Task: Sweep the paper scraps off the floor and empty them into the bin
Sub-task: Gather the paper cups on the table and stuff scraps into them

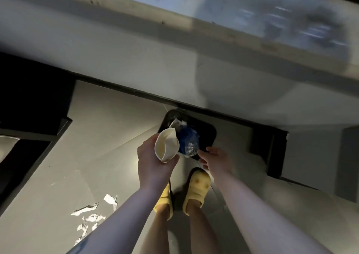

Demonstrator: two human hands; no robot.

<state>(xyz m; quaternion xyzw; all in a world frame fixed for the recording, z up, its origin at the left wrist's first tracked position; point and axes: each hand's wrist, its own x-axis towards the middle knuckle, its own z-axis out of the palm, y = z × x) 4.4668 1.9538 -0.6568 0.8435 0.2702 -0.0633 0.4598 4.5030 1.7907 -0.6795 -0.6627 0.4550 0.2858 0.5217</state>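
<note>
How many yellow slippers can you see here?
2. One yellow slipper is on the foot just below the right hand, near the bin. The other slipper is mostly hidden behind the left forearm.

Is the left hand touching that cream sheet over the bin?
Touching. The head view shows the left hand with fingers curled round the rolled cream sheet, holding it tilted above the black bin.
</note>
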